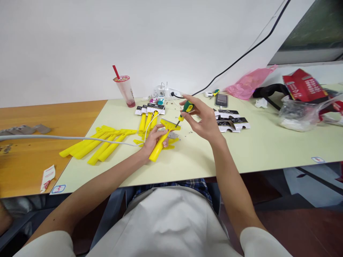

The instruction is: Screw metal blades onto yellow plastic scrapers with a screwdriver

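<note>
My left hand point(153, 140) is closed around a yellow scraper point(160, 145), whose head points away from me and carries a metal blade strip. In my right hand point(200, 116) is a green and yellow screwdriver point(185, 110), tilted so that its tip meets the right side of the scraper's head. Beneath the left hand lie yellow plastic parts point(169, 146), partly hidden by it. Several yellow scraper handles point(107, 144) are spread to the left. Behind the hands are yellow scrapers point(148, 121) with black and white cards on them.
A cup with a red straw point(125, 92) stands near the wall. A white cable point(80, 137) crosses the left side toward a power strip point(162, 91). At right are black cards point(233, 121), a phone point(222, 100), a pink bag point(250, 84) and a clear plastic bag point(297, 114).
</note>
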{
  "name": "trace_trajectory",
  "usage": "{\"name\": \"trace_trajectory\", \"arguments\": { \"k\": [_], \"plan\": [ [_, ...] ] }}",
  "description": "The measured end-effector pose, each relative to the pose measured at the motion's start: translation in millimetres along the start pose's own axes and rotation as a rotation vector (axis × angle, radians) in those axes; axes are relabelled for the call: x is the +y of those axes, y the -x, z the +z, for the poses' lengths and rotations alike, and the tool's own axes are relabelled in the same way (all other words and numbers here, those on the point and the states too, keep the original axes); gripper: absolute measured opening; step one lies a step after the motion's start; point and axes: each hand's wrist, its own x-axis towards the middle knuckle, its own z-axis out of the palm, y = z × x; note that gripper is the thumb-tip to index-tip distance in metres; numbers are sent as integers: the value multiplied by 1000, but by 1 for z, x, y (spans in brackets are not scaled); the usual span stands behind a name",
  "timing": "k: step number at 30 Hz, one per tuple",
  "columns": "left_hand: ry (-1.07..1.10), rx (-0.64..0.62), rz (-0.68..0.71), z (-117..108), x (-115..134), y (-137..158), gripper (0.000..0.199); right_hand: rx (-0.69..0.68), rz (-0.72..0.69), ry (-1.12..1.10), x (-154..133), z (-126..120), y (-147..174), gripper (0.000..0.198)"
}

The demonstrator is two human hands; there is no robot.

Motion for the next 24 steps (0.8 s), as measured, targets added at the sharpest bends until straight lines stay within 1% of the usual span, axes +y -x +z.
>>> {"name": "trace_trajectory", "arguments": {
  "k": [2, 4, 9, 11, 14, 19, 24],
  "plan": [
    [-1, -1, -8, 1, -1, 2, 55, 27, 1, 39, 0, 0, -1, 52],
    [-4, -8, -18, 3, -1, 3, 56, 31, 20, 61, -1, -2, -1, 56],
    [-14, -14, -24, 3, -2, 4, 58, -52, 44, 22, 0, -4, 2, 65],
    [3, -6, -26, 3, -2, 3, 58, -53, 46, 1, 0, -3, 2, 65],
    [15, -1, -32, 3, -2, 3, 57, -22, 44, -16, -1, 0, 1, 59],
    [11, -12, -43, 5, -1, 4, 62, 5, 50, 15, -5, 0, 0, 56],
    [18, -6, -49, 4, -2, 3, 60, -55, 39, -13, -5, -3, 1, 60]
  ]
}}
